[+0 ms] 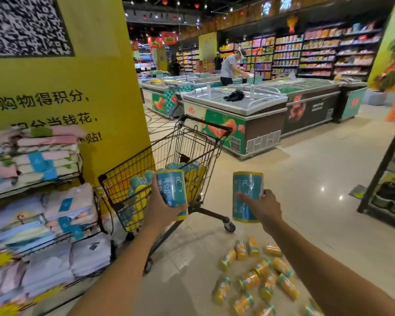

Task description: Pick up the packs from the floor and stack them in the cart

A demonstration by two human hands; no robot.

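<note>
- Arms outstretched: left hand (162, 209) grips a teal pack (172, 189) in front of the cart (128, 167); right hand (265, 207) grips a second pack (245, 195) just right of it.
- Stacked packs (195, 179) fill the cart; loose packs (260, 277) litter the shop floor (306, 169) near the right arm.
- Open floor lies right; a rack (43, 201) and pillar (100, 87) crowd the left.

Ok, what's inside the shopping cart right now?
Teal-and-yellow packs lie piled in the cart. The pack gripped by the left hand covers part of the pile, and the cart's floor is hidden beneath them.
</note>
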